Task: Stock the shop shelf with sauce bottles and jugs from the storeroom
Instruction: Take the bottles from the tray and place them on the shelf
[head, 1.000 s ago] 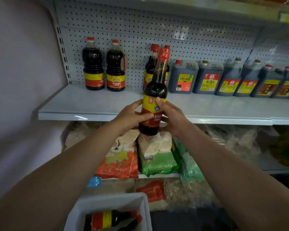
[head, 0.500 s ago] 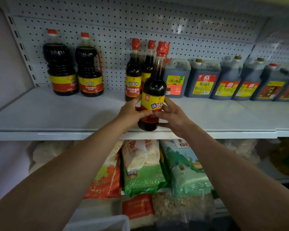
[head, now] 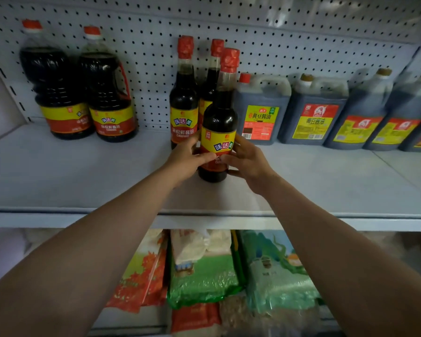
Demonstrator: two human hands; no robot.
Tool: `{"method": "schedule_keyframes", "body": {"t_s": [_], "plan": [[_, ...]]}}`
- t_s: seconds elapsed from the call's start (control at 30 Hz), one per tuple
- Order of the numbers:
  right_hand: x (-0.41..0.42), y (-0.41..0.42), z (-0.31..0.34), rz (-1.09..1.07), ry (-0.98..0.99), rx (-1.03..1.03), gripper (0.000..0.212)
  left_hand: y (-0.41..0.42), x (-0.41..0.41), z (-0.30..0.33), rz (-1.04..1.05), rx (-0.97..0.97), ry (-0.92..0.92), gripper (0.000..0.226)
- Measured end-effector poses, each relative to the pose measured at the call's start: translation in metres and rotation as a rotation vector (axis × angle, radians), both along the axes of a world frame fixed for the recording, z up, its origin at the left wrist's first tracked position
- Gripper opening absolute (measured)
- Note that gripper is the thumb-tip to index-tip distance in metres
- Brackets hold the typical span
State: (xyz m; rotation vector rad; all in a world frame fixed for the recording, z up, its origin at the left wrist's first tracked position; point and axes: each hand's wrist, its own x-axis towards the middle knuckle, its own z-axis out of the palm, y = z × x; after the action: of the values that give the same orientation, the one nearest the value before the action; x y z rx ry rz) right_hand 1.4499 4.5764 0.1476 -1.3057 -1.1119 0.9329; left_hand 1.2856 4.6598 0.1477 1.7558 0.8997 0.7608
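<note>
A dark sauce bottle (head: 219,117) with a red cap and yellow-red label stands upright on the white shelf (head: 83,181). My left hand (head: 187,159) grips its lower body from the left, my right hand (head: 247,162) from the right. Just behind it stand two matching bottles (head: 184,93), close to the pegboard back. Two large round jugs (head: 110,93) with red caps stand at the far left. Several square jugs (head: 261,110) of dark sauce line the back to the right.
The pegboard wall (head: 301,52) closes the shelf's back. A pale side wall (head: 0,117) bounds the left. Bare shelf surface lies left and right of the held bottle. Below, bags of grain (head: 204,276) fill the lower shelf.
Both hands have carried the bottle forward and down onto the shelf, in front of the two matching bottles. The view has moved closer; the white crate below is out of sight.
</note>
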Motion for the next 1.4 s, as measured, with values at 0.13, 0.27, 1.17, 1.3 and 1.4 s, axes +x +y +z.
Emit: {"method": "schedule_keyframes", "body": {"t_s": [0.13,0.27,1.17,1.3,1.4], "plan": [[0.010,0.027,-0.005,0.009,-0.023,0.048,0.056,0.015,0.012,0.004,0.100,0.082,0.062,0.062],[0.019,0.051,-0.010,-0.003,-0.096,0.067,0.057,0.026,0.024,0.008,0.185,0.164,0.114,0.053],[-0.028,0.011,0.004,-0.339,-0.426,-0.166,0.065,-0.003,-0.034,0.009,0.358,0.177,0.277,0.047],[-0.074,-0.019,0.010,-0.328,-0.538,-0.170,0.061,-0.034,-0.080,0.009,0.360,0.139,0.277,0.054],[-0.111,-0.043,0.011,-0.315,-0.588,-0.172,0.056,-0.055,-0.119,0.007,0.373,0.136,0.275,0.053]]}}
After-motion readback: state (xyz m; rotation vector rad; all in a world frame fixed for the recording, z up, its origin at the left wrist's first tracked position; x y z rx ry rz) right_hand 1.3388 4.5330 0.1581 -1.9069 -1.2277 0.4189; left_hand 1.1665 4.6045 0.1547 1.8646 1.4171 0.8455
